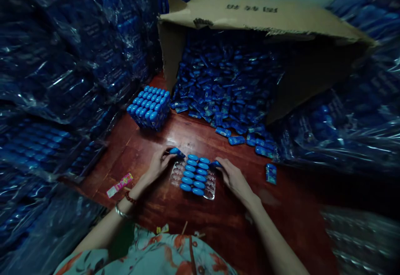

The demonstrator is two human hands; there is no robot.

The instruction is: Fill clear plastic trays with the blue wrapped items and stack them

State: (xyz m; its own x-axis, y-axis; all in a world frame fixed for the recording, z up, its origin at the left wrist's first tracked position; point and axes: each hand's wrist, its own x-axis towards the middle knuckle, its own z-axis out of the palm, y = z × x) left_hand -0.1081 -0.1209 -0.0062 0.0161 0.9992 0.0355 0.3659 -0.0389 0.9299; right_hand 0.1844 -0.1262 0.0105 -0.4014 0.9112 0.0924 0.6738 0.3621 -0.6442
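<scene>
Blue piece — pinched in left fingers, above tray

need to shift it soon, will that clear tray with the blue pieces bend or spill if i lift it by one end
The clear plastic tray looks thin and glossy, so it would probably flex. Only its middle rows hold blue capsule-shaped pieces, so it is likely light. They seem to sit loosely in the pockets and might slide out if tipped.
</scene>
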